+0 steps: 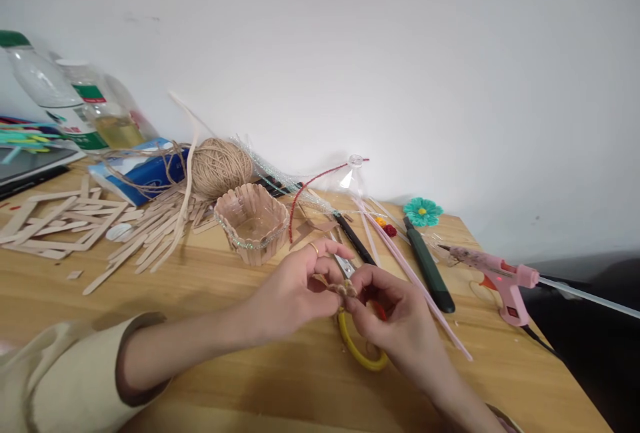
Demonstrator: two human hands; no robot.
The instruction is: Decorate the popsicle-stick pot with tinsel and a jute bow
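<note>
Between both hands is a small piece of knotted twine (344, 287), partly covered by the fingers. My left hand (305, 283), with a ring on one finger, pinches its left side. My right hand (395, 306) grips the other side with thumb and forefinger. Directly beneath them lie scissors (370, 358) with yellow and red handles, their blades half hidden by the hands. A small basket (253, 226) made of wooden sticks, with a sparkly cord around it, stands just beyond my left hand. Behind it rests a ball of twine (223, 167).
Craft sticks (150, 226) lie scattered at the left, with bottles (50, 93) behind. A pink glue gun (500, 276) sits near the table's right edge. A dark green tool (430, 269), pink pipe cleaners (415, 276) and a teal flower (423, 211) lie right of centre.
</note>
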